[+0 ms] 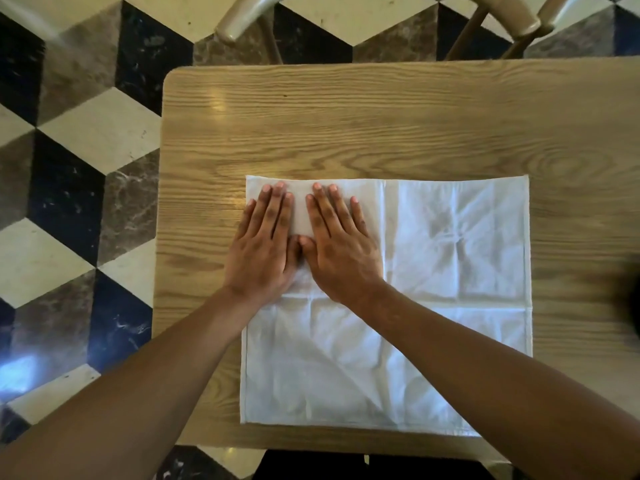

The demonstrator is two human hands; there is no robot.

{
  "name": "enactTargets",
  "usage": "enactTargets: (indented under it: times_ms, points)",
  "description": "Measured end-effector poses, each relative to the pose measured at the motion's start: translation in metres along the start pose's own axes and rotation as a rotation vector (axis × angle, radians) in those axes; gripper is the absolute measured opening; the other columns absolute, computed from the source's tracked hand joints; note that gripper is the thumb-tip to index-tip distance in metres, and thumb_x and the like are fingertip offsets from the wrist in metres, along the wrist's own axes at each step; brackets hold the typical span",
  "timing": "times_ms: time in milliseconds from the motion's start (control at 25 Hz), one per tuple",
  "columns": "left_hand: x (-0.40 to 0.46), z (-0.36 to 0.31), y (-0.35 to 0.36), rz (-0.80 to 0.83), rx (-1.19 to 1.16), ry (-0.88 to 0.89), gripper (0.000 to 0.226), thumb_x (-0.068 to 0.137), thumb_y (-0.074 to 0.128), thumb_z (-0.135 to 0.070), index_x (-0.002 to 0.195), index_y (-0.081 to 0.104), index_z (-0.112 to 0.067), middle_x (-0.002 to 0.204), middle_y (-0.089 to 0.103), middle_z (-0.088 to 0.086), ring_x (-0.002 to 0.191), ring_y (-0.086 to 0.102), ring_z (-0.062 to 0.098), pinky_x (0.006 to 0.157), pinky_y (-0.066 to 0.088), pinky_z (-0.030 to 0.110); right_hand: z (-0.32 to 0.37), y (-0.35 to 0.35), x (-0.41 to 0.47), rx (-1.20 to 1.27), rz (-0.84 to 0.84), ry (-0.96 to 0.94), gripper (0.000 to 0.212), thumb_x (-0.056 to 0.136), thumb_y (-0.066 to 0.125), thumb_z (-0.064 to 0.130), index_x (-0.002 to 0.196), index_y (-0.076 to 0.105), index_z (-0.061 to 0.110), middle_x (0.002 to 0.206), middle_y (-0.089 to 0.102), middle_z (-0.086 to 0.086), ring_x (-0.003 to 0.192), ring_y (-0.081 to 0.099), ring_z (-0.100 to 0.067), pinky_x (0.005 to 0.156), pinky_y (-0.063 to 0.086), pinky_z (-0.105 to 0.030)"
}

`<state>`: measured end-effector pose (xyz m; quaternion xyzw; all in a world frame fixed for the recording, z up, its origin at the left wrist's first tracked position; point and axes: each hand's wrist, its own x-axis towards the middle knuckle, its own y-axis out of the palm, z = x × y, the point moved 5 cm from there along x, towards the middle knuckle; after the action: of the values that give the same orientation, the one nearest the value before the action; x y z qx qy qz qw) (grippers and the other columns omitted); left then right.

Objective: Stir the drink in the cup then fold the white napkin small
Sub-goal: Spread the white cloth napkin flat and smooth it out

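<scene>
Blurred dark object (632, 308), perhaps the cup, cut off right.

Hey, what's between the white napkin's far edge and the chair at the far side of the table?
In the head view, only bare wood-grain tabletop lies between the white cloth napkin and the beige wooden chair; nothing rests on that stretch.

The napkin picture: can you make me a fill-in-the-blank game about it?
1. The napkin is the colour ____.
2. It lies spread on a ____ table.
3. The left hand and right hand both press ____ on the napkin, fingers straight.
4. Beyond the table, the floor has a pattern of ____.

Missing words: white; wooden; flat; cubes
</scene>
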<state>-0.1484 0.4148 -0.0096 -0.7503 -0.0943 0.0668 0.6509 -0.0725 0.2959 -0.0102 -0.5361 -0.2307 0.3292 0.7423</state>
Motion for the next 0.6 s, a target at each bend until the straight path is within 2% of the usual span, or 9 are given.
enactTargets:
  times_ms: [120, 320, 600]
  points:
    - [0.001, 0.001, -0.001, 0.005, -0.001, -0.009, 0.066, 0.104, 0.038, -0.032, 0.16, 0.025, -0.001, 0.17, 0.021, 0.016, 0.159, 0.016, 0.03, 0.128, 0.019, 0.051, -0.023, -0.008, -0.004, -0.037, 0.044, 0.021, 0.072, 0.102, 0.035, 0.047, 0.16, 0.022, 0.007, 0.169, 0.018, -0.009, 0.157, 0.012, -0.025, 0.127, 0.009, -0.049]
    - [0.003, 0.0, -0.002, 0.006, -0.023, -0.01, 0.068, 0.1, 0.034, -0.032, 0.16, 0.025, -0.002, 0.17, 0.021, 0.016, 0.159, 0.015, 0.03, 0.128, 0.019, 0.052, -0.097, -0.032, -0.026, -0.128, -0.003, 0.072, 0.073, 0.101, 0.04, 0.049, 0.159, 0.025, 0.007, 0.168, 0.02, -0.01, 0.156, 0.017, -0.025, 0.127, 0.011, -0.048]
    - [0.003, 0.002, -0.003, 0.047, -0.027, -0.016, 0.069, 0.102, 0.034, -0.037, 0.161, 0.022, -0.003, 0.171, 0.017, 0.014, 0.16, 0.011, 0.028, 0.128, 0.018, 0.052, -0.206, -0.068, -0.058, -0.164, 0.069, 0.255, 0.08, 0.101, 0.025, 0.059, 0.162, 0.011, 0.009, 0.171, 0.008, -0.01, 0.158, 0.003, -0.021, 0.128, 0.007, -0.044]
